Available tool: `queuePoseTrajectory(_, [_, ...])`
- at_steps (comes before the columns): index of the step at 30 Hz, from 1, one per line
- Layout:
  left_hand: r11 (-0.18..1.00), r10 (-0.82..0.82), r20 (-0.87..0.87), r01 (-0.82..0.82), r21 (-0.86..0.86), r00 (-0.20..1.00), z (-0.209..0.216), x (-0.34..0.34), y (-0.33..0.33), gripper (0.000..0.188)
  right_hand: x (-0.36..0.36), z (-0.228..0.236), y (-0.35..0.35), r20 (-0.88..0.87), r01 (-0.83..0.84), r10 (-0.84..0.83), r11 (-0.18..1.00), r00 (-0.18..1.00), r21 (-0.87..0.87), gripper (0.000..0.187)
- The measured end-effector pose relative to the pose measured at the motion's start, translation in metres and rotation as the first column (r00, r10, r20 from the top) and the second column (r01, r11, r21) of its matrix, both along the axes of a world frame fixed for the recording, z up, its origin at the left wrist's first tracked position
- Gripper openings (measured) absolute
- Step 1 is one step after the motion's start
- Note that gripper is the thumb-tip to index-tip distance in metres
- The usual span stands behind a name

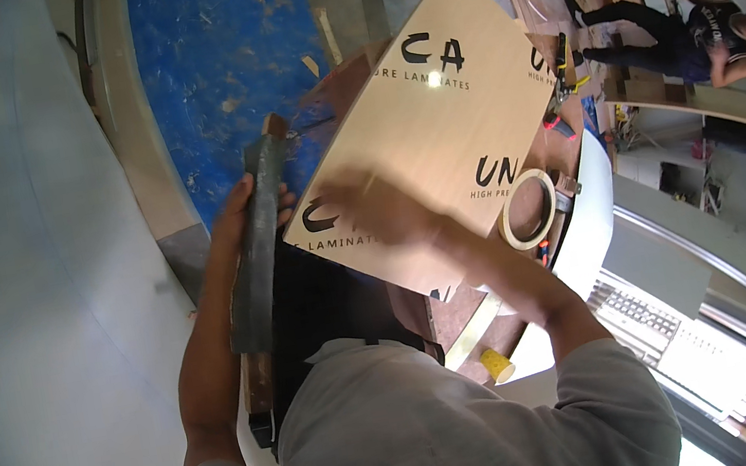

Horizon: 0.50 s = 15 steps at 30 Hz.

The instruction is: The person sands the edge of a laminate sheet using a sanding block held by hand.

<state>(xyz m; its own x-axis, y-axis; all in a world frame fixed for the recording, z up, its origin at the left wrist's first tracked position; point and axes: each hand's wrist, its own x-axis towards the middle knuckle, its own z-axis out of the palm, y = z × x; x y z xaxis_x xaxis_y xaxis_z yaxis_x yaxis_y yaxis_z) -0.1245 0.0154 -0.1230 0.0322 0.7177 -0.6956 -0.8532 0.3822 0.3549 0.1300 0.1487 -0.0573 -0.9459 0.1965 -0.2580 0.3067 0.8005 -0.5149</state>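
My left hand (238, 206) is wrapped round a long, narrow dark grey strip (260, 237), with its fingertips showing past the far side. The strip stands tilted in front of my body, and a reddish-brown wooden end (275, 127) shows at its top. My right hand (374, 208) is smeared by motion over the near left part of a pale tan laminate sheet (436, 138) with black printing. Whether that hand touches the sheet or holds anything cannot be made out. The sheet lies slanted on a brown work table (470, 313).
A large tan tape roll (507, 220) lies by the sheet's right edge, below red and yellow-handled hand tools (560, 125). A yellow cup (498, 366) sits near the table's front right. Blue covering (224, 50) spreads beyond. Another person (691, 37) stands at far right.
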Motion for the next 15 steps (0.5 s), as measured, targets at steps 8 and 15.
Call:
queuePoseTrajectory(8, [0.822, -0.166, -0.914, 0.564, 0.079, 0.369, 0.050, -0.020, 0.064, 0.028, 0.119, -0.057, 0.266, -0.327, 0.887, -0.851, 0.291, 0.411, 0.358, 0.076])
queuePoseTrajectory(15, [0.702, -0.006, -0.959, 0.685, 0.197, 0.282, 0.033, 0.028, 0.098, 0.027, 0.091, -0.062, 0.249, -0.302, 0.846, -0.864, 0.228, 0.404, 0.481, 0.076])
